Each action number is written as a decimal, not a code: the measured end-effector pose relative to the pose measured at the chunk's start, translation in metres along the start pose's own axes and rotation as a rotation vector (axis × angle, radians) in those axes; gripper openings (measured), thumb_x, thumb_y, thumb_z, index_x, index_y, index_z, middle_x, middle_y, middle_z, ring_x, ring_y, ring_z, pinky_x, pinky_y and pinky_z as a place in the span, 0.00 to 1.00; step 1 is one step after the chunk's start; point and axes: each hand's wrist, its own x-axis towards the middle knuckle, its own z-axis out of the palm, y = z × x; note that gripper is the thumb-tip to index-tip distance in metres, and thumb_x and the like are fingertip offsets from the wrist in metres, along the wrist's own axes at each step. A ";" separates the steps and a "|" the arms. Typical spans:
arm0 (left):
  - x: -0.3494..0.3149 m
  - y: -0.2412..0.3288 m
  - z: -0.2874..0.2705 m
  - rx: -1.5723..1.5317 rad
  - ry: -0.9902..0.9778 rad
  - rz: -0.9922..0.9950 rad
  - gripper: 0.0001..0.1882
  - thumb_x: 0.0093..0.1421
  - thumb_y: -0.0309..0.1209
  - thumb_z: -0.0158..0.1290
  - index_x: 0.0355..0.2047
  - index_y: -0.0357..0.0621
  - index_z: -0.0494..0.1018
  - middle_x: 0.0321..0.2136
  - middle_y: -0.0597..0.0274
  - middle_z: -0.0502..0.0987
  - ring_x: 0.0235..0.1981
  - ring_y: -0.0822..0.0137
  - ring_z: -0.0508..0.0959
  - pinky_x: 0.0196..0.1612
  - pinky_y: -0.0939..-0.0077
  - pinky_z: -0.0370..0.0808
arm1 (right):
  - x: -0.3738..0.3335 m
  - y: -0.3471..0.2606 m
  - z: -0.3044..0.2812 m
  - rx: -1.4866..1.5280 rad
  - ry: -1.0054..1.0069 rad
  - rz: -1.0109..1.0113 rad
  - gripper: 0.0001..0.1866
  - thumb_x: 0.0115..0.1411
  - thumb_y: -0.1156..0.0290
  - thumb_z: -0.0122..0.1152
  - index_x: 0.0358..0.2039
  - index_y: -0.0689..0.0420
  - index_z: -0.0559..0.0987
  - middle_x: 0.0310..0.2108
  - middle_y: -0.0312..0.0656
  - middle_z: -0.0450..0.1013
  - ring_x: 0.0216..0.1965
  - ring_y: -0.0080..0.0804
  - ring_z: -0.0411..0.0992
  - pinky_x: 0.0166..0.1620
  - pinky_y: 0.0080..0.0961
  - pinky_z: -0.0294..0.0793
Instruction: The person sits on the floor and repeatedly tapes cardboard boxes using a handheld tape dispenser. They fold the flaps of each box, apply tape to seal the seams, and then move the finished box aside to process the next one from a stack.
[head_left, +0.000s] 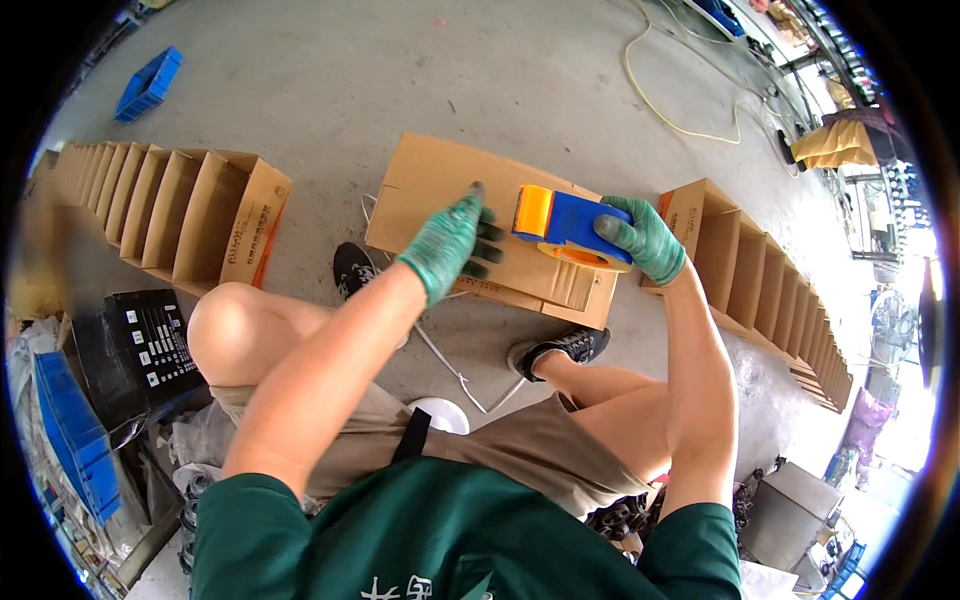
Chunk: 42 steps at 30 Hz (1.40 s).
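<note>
A flat stack of folded cardboard boxes [420, 180] lies in front of me, between my feet. Over its right part my right hand [645, 240], in a green knit glove, grips a blue tape dispenser [575, 222] with a yellow-orange front and a roll of tape beneath. My left hand [452, 243], gloved the same way, is over the left half of the cardboard with its fingers stretched out and nothing in it. Whether the left fingers touch the cardboard I cannot tell.
Rows of open cardboard boxes stand on the floor at left [215, 215] and right [745, 265]. A blue crate [150, 85] sits at the far left, a black box [140, 345] near my left knee. A pale hose [640, 85] curves across the far right floor. White cord [440, 355] trails near my feet.
</note>
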 end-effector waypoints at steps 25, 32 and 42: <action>0.061 0.014 -0.144 0.178 0.559 0.360 0.17 0.74 0.40 0.42 0.43 0.38 0.72 0.38 0.54 0.78 0.37 0.64 0.79 0.44 0.66 0.75 | 0.032 -0.045 0.034 -0.246 0.012 0.165 0.24 0.61 0.50 0.67 0.39 0.62 0.81 0.28 0.36 0.73 0.31 0.23 0.67 0.39 0.26 0.72; 0.139 -0.059 -0.226 0.658 0.480 0.259 0.24 0.71 0.42 0.48 0.58 0.35 0.64 0.44 0.49 0.76 0.46 0.55 0.76 0.53 0.62 0.73 | 0.040 -0.065 0.041 -0.305 -0.081 0.173 0.25 0.61 0.51 0.66 0.42 0.63 0.80 0.30 0.36 0.74 0.33 0.22 0.67 0.42 0.25 0.73; 0.082 0.000 -0.130 0.856 0.126 0.774 0.21 0.75 0.37 0.41 0.67 0.62 0.62 0.59 0.54 0.70 0.57 0.63 0.69 0.63 0.71 0.64 | 0.031 -0.054 0.028 -0.261 -0.050 0.196 0.24 0.60 0.49 0.66 0.39 0.61 0.80 0.28 0.38 0.73 0.30 0.26 0.66 0.39 0.28 0.71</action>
